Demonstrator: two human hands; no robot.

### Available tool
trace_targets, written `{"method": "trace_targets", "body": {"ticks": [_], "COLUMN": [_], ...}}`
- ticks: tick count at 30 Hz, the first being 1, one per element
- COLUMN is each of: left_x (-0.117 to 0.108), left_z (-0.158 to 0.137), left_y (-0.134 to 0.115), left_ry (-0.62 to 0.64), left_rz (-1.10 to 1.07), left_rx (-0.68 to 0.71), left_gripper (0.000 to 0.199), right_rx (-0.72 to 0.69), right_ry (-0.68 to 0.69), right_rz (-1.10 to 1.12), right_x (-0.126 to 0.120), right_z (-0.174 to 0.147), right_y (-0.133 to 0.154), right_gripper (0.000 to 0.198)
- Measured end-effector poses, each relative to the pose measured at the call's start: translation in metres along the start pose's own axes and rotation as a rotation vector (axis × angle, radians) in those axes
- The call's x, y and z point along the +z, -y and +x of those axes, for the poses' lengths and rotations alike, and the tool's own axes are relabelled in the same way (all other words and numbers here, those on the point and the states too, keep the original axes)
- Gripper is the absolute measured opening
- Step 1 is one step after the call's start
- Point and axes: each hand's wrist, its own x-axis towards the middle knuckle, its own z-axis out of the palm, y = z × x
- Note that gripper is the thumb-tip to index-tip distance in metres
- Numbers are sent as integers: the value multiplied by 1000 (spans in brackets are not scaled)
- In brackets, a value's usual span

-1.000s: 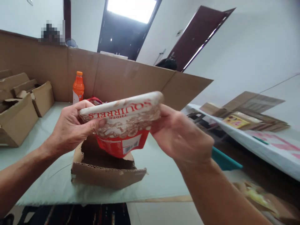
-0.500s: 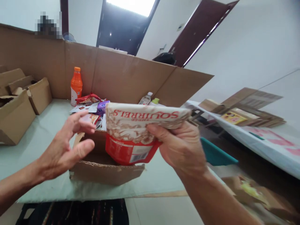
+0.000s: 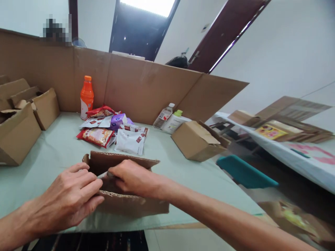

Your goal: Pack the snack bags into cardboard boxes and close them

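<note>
An open cardboard box stands near the front edge of the table. My right hand reaches down inside it, closed on the snack bag. Only a pale strip of that bag shows between my hands; the box walls and my fingers hide the rest. At the box's left end my left hand holds the rim, its fingers bent over the edge and the thumb against the near wall.
Beyond the box lie several snack packets, with an orange drink bottle upright behind them. A clear bottle, a white bottle and a tilted carton are at right. More cartons stand left, before a cardboard screen.
My right hand has lowered the red-and-white snack bag from above the box into it. My left hand has come down from the air onto the box's left end.
</note>
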Motion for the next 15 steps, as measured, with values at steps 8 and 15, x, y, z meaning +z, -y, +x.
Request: {"method": "trace_targets", "body": {"ticks": [8, 15], "left_x": [-20, -23], "left_z": [23, 63], "left_y": [0, 6], "left_ry": [512, 941], "left_rz": [-29, -120], "left_rx": [-191, -257], "left_gripper": [15, 6], "right_rx": [-75, -132], "right_ry": [252, 93], "right_rz": [-6, 291], "right_x": [12, -26], "right_z": [22, -23], "right_y": [-2, -17], "right_gripper": [21, 26]}}
